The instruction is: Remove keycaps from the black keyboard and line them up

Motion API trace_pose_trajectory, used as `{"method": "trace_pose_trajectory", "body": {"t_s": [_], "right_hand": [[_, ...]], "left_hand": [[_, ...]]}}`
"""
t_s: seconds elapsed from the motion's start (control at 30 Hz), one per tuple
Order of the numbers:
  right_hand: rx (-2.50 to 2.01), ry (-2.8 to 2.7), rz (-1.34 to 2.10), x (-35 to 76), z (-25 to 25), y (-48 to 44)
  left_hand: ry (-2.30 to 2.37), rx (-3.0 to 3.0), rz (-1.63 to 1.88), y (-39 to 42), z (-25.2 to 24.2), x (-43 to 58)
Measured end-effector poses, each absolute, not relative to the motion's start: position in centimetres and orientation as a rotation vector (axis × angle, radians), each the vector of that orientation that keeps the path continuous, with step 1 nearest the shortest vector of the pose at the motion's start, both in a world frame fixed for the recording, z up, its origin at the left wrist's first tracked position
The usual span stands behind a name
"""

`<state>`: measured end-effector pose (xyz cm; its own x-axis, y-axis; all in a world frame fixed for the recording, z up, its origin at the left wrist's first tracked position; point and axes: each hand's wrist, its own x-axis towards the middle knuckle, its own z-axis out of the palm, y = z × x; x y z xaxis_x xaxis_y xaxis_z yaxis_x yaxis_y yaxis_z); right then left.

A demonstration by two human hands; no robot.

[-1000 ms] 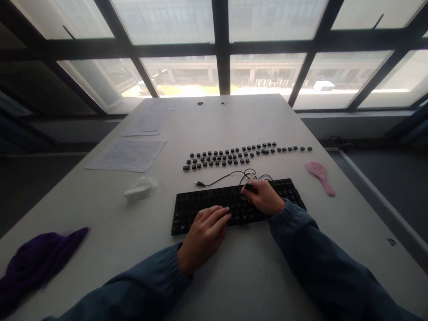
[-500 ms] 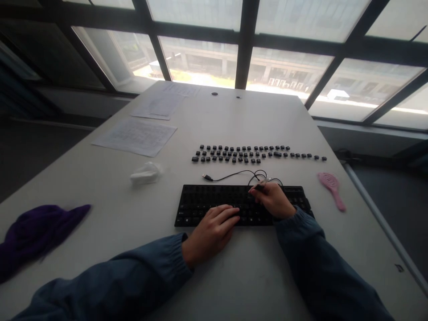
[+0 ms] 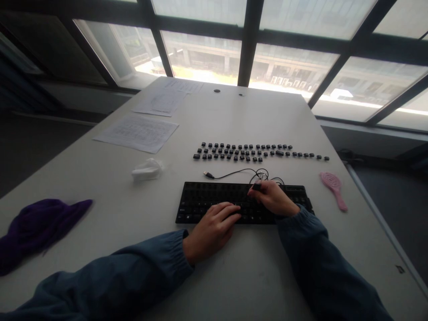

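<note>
A black computer keyboard (image 3: 194, 201) lies flat on the white table, with part of its upper area bare of keycaps. My left hand (image 3: 213, 228) rests on its lower middle, fingers stretched out and pressing on the keys. Over the right half of the keyboard is my right hand (image 3: 274, 197), closed in a pinch. Between thumb and fingers it grips a small dark piece with a thin, shiny end, which looks like a keycap puller (image 3: 257, 185). The keyboard's cable (image 3: 234, 172) curls behind it, ending in a USB plug (image 3: 209, 174) at left.
Loose keycaps (image 3: 279, 153) stand in rows beyond the keyboard. A pink hairbrush (image 3: 334, 189) lies at right, crumpled clear plastic (image 3: 147, 170) at left. Printed sheets (image 3: 138, 133) and a purple cloth (image 3: 42, 225) occupy the left side. Windows (image 3: 200, 53) rise behind the table.
My right hand has turned slightly, and the thin end of the piece it pinches now points more upward. The left hand stays on the keyboard. The view has shifted a little.
</note>
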<state>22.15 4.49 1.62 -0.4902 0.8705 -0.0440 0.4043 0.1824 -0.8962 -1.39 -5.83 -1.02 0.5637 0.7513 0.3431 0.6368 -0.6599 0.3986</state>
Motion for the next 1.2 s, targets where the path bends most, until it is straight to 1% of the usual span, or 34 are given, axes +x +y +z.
{"method": "trace_pose_trajectory", "body": {"t_s": [0.13,0.3,0.57,0.73,0.87,1.1,1.2], "right_hand": [[-1.141,-1.958,1.222,22.4,1.7,4.6],[-1.181,-1.969,1.175,22.6,1.6,4.8],[-1.231,-2.046,1.244,22.6,1.8,5.0],[-1.091,-2.185,1.039,22.2,1.3,4.4],[-1.008,-2.108,0.861,22.1,0.3,3.5],[-1.105,-1.982,0.785,22.1,-0.9,2.9],[-1.070,-2.009,0.764,22.0,-1.0,2.8]], "left_hand": [[1.162,2.560,0.715,-5.9,-1.0,-1.4],[1.159,2.577,0.705,-5.9,-0.9,-1.4],[1.157,2.581,0.706,-5.8,-0.9,-1.4],[1.164,2.585,0.717,-5.8,-1.0,-1.4],[1.163,2.582,0.730,-5.8,-0.9,-1.3],[1.152,2.564,0.704,-5.8,-1.0,-1.3],[1.148,2.552,0.702,-5.9,-1.2,-1.4]]}}
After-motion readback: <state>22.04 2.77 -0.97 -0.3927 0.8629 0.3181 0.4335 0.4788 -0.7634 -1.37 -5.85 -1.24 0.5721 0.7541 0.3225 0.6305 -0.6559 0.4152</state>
